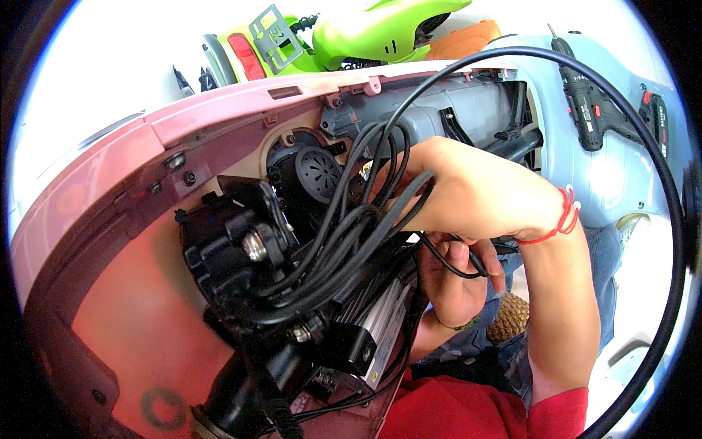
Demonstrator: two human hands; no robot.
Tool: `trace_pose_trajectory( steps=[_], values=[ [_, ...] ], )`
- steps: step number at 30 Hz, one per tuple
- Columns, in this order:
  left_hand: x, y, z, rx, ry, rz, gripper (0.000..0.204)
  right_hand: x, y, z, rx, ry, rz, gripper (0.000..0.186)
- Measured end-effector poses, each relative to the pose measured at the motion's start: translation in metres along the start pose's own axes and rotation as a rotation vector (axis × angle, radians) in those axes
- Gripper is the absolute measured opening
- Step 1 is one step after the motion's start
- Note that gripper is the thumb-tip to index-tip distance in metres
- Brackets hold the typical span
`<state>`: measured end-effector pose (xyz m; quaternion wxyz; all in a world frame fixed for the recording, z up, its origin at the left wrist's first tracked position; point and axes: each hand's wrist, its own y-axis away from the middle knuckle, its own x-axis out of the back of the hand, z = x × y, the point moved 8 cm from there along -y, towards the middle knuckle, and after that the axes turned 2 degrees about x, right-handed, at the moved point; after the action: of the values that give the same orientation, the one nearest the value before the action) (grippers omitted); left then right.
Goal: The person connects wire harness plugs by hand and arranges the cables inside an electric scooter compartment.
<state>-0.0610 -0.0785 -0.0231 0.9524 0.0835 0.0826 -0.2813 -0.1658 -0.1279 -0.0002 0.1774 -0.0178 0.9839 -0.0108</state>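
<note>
Inside a pink scooter body panel (139,157), my right hand (453,186), with a red string at the wrist, reaches in among a bundle of black cables (351,227). Its fingertips are hidden behind the loops. Below it my left hand (457,282) is closed, with a thin black cable (447,265) at its curled fingers; part of it is covered by my right wrist. Left of my hands sit a round slotted black horn (319,174) and a black cast part (219,245) with bolts. A silver finned box (384,333) lies under the cables.
A thick black cable (669,190) arches over the right side. On a light blue panel (607,179) rests a black cordless screwdriver (585,102). Behind stands a lime green scooter body (365,33) with a red light. A black tube (252,388) runs at lower left.
</note>
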Motion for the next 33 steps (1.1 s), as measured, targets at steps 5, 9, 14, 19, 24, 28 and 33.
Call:
trace_pose_trajectory(
  steps=[5, 9, 14, 19, 24, 28, 33],
  values=[
    [-0.001, 0.000, 0.000, 0.008, 0.032, -0.010, 0.024, 0.002, 0.004, 0.001, -0.145, -0.110, -0.034, 0.029],
    [0.004, 0.000, -0.004, 0.087, 0.133, 0.064, 0.024, 0.005, 0.008, -0.001, -0.211, -0.104, -0.062, 0.027],
    [-0.001, -0.001, -0.001, 0.010, -0.002, 0.037, 0.025, 0.001, 0.007, 0.005, -0.268, -0.143, -0.132, 0.027],
    [-0.003, -0.002, -0.003, -0.005, -0.042, 0.038, 0.025, 0.004, 0.007, 0.010, -0.247, -0.131, -0.123, 0.020],
    [-0.004, -0.002, -0.005, -0.002, 0.015, 0.034, 0.024, 0.005, 0.001, -0.011, 0.110, 0.026, -0.057, 0.017],
    [-0.001, -0.001, -0.007, 0.013, 0.025, 0.071, 0.027, 0.005, 0.001, -0.010, 0.117, 0.062, -0.061, 0.017],
    [-0.001, 0.001, -0.010, 0.046, 0.064, 0.064, 0.030, 0.005, 0.005, -0.007, 0.090, 0.136, -0.006, 0.020]
  ],
)
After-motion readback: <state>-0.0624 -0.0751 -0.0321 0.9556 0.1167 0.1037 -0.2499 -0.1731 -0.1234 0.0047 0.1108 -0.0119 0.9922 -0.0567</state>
